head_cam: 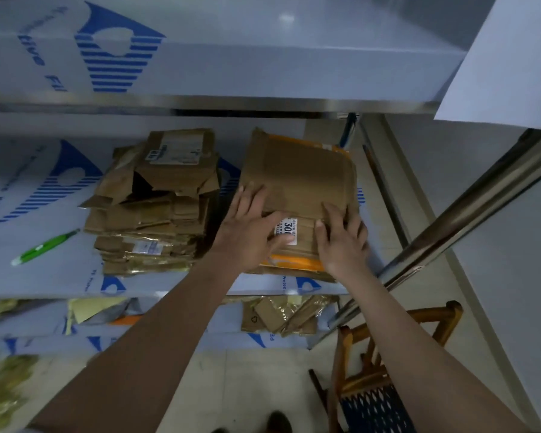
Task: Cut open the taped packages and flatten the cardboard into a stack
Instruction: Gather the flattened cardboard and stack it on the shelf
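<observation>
— Where are the hands?

— Both lie on the right stack of flattened cardboard (297, 182). The left hand (250, 226) is spread flat, fingers straight and fanned, palm pressing the near left part of the top sheet, thumb reaching toward a white label (286, 231). The right hand (341, 242) presses the near right corner, its fingers bent a little over the top sheet; neither one pinches anything.

— And the stack itself?

— It sits on the worktop (44, 276), which is covered in pale film printed with blue marks. An orange layer (294, 263) shows at the stack's near edge, under the brown sheets.

— What lies around it?

— Just beside it on the left stands a second, messier pile of cardboard (150, 210), some flaps sticking up, shiny tape on its lower sheets. Farther left on the worktop lies a green cutter (43, 247), well apart from both hands. A shelf (200, 73) with the same film hangs over the far side. Below the worktop edge, a lower shelf holds more cardboard scraps (281, 315). A shiny metal post (450, 220) runs diagonally close to the right arm, and a wooden chair (372, 364) stands on the floor under it.
</observation>
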The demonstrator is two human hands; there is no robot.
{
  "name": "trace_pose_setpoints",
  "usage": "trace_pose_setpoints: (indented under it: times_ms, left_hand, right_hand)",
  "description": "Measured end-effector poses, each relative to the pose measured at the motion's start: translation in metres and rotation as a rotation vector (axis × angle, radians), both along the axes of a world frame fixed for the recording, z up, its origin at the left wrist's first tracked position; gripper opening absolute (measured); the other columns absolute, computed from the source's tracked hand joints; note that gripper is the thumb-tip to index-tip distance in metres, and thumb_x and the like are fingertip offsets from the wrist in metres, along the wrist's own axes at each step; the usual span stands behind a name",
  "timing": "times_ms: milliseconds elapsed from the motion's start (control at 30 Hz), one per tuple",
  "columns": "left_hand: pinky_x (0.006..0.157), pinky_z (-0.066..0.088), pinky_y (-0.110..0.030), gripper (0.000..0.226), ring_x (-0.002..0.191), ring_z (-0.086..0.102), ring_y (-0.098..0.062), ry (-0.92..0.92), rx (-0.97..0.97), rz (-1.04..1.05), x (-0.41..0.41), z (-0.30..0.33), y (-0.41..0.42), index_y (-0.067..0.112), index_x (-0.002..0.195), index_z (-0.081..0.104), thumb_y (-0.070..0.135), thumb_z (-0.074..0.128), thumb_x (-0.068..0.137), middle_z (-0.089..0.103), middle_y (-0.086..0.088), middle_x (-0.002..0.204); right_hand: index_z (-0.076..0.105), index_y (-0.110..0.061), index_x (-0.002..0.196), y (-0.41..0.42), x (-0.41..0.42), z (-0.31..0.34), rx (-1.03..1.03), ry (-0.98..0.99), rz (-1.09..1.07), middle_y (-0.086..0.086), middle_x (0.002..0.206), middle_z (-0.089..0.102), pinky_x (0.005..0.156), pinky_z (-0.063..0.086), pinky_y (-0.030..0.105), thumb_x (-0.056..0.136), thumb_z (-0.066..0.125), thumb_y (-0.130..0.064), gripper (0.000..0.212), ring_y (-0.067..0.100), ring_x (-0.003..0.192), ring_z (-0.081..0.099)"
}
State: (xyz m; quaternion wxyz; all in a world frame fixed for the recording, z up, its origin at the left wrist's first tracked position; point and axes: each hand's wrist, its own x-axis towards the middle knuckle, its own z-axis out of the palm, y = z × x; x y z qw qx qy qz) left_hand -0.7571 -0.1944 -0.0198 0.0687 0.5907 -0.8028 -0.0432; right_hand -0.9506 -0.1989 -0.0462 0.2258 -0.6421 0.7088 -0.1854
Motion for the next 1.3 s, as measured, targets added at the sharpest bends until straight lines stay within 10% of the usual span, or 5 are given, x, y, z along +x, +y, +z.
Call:
trace_pose_setpoints:
  times_ms: [167, 467, 767, 1100, 1300]
  left_hand:
    - [0.117, -0.016, -0.055, 0.055, 0.144, -0.025, -0.043, 0.012, 0.16, 0.083, -0.007, -0.018, -0.014, 0.053, 0.142, 0.029, 0.072, 0.034, 0.09, -0.012, -0.013, 0.163]
    - [0.117, -0.012, -0.051, 0.06, 0.145, -0.027, -0.035, 0.137, 0.24, 0.044, -0.002, -0.047, -0.016, 0.06, 0.143, 0.024, 0.075, 0.038, 0.086, -0.025, 0.005, 0.161]
    - [0.116, 0.028, -0.051, 0.063, 0.151, -0.01, -0.019, 0.323, 0.224, 0.13, 0.0, -0.053, -0.013, 0.064, 0.134, 0.038, 0.079, 0.053, 0.075, -0.007, 0.021, 0.162]
    - [0.118, -0.01, -0.057, 0.063, 0.147, -0.018, -0.04, -0.003, 0.244, 0.112, -0.022, -0.025, -0.007, 0.053, 0.146, 0.022, 0.07, 0.043, 0.089, -0.017, -0.004, 0.163]
    - [0.105, 0.045, -0.045, 0.042, 0.128, 0.05, -0.03, 0.193, -0.312, -0.029, 0.007, 0.041, 0.029, 0.015, 0.132, 0.058, 0.038, 0.048, 0.097, 0.05, -0.012, 0.142]
  right_hand:
    - [0.033, -0.039, 0.144, -0.027, -0.006, 0.003, -0.016, 0.152, 0.027, -0.004, 0.162, 0.004, 0.117, 0.001, 0.066, 0.103, 0.032, -0.039, 0.041, 0.034, 0.15, -0.003]
    - [0.004, -0.051, 0.151, -0.023, 0.005, -0.025, 0.119, 0.108, 0.003, -0.018, 0.159, -0.025, 0.114, 0.01, 0.068, 0.094, 0.019, -0.073, 0.063, 0.035, 0.15, -0.007]
    - [0.017, -0.056, 0.148, -0.029, -0.017, -0.033, 0.154, -0.025, 0.043, -0.018, 0.161, -0.007, 0.117, 0.013, 0.057, 0.093, 0.036, -0.069, 0.059, 0.028, 0.147, 0.002]
    - [0.005, -0.036, 0.156, -0.023, -0.012, -0.016, 0.087, 0.339, 0.123, 0.002, 0.165, -0.012, 0.116, -0.013, 0.06, 0.098, 0.012, -0.064, 0.065, 0.03, 0.15, -0.014]
    - [0.05, -0.012, 0.133, -0.022, 0.008, 0.031, -0.035, 0.277, -0.004, 0.018, 0.154, 0.027, 0.12, 0.006, 0.059, 0.101, 0.035, -0.044, 0.048, 0.037, 0.147, 0.011]
